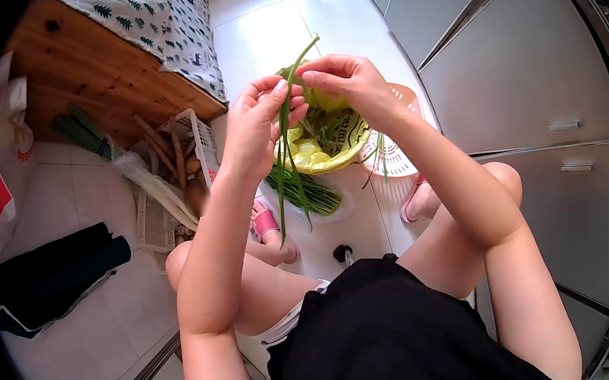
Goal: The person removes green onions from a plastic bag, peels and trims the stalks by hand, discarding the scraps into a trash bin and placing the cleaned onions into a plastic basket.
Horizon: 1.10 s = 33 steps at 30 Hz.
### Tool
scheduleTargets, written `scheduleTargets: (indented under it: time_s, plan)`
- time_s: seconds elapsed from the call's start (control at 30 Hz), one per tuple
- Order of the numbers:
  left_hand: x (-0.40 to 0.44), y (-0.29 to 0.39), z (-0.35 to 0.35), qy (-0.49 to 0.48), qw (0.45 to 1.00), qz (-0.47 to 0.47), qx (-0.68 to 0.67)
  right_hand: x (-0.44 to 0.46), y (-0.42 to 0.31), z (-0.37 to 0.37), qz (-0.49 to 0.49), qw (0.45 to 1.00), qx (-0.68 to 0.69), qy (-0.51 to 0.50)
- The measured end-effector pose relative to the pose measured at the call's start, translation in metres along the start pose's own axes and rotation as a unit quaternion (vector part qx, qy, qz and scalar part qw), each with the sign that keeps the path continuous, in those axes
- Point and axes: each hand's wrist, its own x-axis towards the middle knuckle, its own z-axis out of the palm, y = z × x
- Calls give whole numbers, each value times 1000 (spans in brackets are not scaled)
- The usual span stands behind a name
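Observation:
My left hand [260, 117] is closed around a long green scallion [284, 122], whose thin leaves hang down past the wrist. Beside the stalk's upper part, my right hand [349, 85] has thumb and forefinger pinched together; whatever is between those fingertips is too small to make out. Below both hands stands a bin lined with a yellow plastic bag [316, 160], with green and dry-looking scraps inside. A bundle of scallions [308, 193] lies on clear plastic on the floor, just in front of the bin.
A pink slotted basket [405, 98] holding a few green stalks stands right of the bin. To the left are a white crate [203, 145] of root vegetables, large leeks [147, 173] and a dark folded bag [61, 271]. Grey cabinets [520, 56] line the right side.

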Motion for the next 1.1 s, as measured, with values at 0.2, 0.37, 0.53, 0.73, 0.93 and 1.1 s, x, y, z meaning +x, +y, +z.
scheduleTargets:
  time_s: [0.2,0.37,0.53,0.73,0.93,1.1]
  plan:
    - [-1,-9,9,-12,1000,7,3,-3,0,9,52,995,80,2]
    - [-1,-14,10,-2,1000,-3,23,-5,0,7,43,996,66,29]
    - [0,-15,10,1,998,8,61,-5,0,5,36,998,37,34]
    - [1,-12,9,8,999,20,50,-2,0,0,10,1000,-4,14]
    - [0,-10,8,10,998,18,57,-3,0,-2,8,1000,-30,4]
    - [-2,-7,8,8,997,21,75,-4,-5,-5,26,998,-62,0]
